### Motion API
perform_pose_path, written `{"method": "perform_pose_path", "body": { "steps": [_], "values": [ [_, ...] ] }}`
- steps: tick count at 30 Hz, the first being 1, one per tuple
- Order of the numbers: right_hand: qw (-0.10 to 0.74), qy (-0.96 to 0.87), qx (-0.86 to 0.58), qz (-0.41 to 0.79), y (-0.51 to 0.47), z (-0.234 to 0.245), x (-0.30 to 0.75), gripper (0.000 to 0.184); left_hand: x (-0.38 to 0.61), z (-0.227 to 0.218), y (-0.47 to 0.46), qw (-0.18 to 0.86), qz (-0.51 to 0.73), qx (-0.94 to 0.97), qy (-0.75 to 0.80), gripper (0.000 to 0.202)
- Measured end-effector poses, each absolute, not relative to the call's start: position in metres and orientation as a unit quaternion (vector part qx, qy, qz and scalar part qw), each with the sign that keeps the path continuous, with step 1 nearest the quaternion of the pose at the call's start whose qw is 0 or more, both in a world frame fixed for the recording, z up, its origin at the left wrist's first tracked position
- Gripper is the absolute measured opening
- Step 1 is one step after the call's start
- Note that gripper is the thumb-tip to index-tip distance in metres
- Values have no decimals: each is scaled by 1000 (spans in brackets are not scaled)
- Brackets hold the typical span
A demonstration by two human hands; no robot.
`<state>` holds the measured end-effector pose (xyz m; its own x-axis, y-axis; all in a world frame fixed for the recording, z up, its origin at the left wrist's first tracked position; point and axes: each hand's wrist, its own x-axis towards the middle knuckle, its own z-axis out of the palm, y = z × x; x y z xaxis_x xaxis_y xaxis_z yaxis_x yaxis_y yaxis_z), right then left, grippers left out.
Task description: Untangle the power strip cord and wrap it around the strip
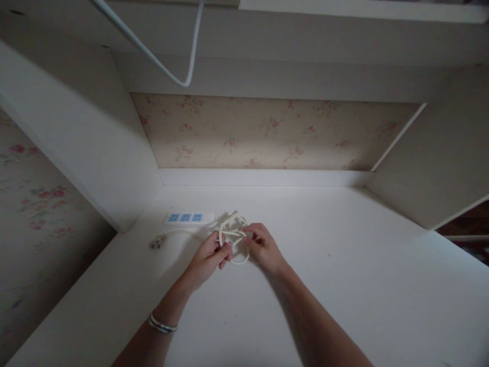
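A white power strip (189, 218) with blue sockets lies on the white desk (344, 285) near the left wall. Its cream cable (234, 229) is gathered into loose loops in front of me, and the plug (156, 243) lies at the cable's left end. My left hand (210, 257), with a bracelet on its wrist, is closed around the left side of the loops. My right hand (262, 247) pinches the loops from the right side. Both hands hold the coil just above the desk.
A white side panel (95, 153) stands on the left and another (439, 163) on the right. Floral wallpaper (267, 132) backs the alcove. A white cable (160, 56) hangs from the shelf above.
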<state>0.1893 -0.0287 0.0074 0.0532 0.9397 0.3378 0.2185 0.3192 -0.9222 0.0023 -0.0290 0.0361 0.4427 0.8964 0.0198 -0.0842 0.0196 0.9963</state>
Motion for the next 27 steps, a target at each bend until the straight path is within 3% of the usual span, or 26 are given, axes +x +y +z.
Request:
{"method": "perform_pose_path", "body": {
  "steps": [2,6,10,14,19,23,25,27],
  "values": [
    [496,-706,-434,260,-33,12,185,26,3,38,-29,615,398,579,357,29],
    [439,-756,-420,245,-38,19,182,17,3,39,-29,604,399,582,369,29],
    [496,-658,-490,285,-34,14,182,24,1,37,-25,616,416,559,369,28],
    [553,-531,-550,331,-27,7,183,35,-2,35,-22,559,430,590,393,26],
    [656,-357,-545,382,-17,2,197,36,-3,29,-20,502,411,622,439,30],
    [666,-298,-538,422,-10,-5,215,45,-2,22,-20,524,393,618,435,31],
    [655,-349,-560,369,-11,-6,220,47,-1,19,-20,517,397,619,437,32],
    [639,-425,-596,237,-15,-4,220,50,0,18,-20,504,404,624,440,32]
  ]
}}
